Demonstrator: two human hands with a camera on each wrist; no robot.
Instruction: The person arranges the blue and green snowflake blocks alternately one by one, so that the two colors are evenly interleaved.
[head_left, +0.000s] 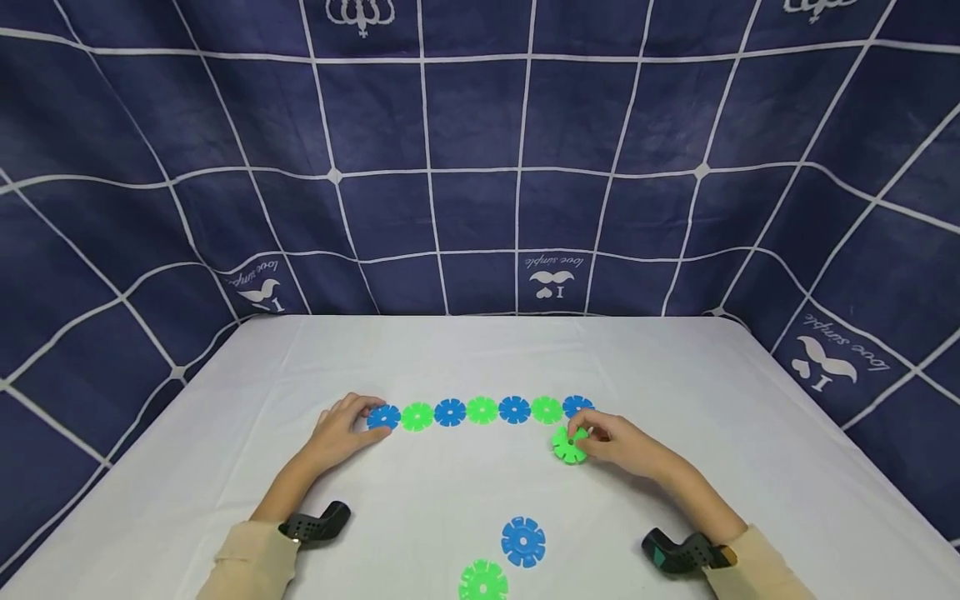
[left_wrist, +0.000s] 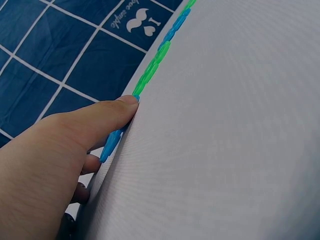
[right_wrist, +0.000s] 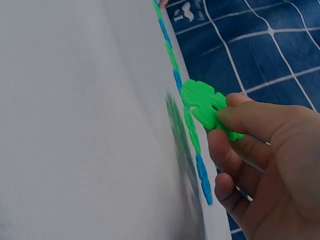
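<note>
A row of notched plastic discs, blue and green by turns, runs across the white table. At its left end my left hand holds a blue disc between thumb and fingers, with the disc lying on the cloth. My right hand pinches a green disc by its middle, raised above the table just in front of the row's right end. The last blue disc there is partly covered by the right fingers. In the left wrist view the thumb lies against the blue disc's near edge.
Nearer to me lie a loose blue disc and a loose green disc, the latter cut by the frame's bottom edge. A dark blue checked curtain hangs behind and beside the table. Each wrist wears a black camera.
</note>
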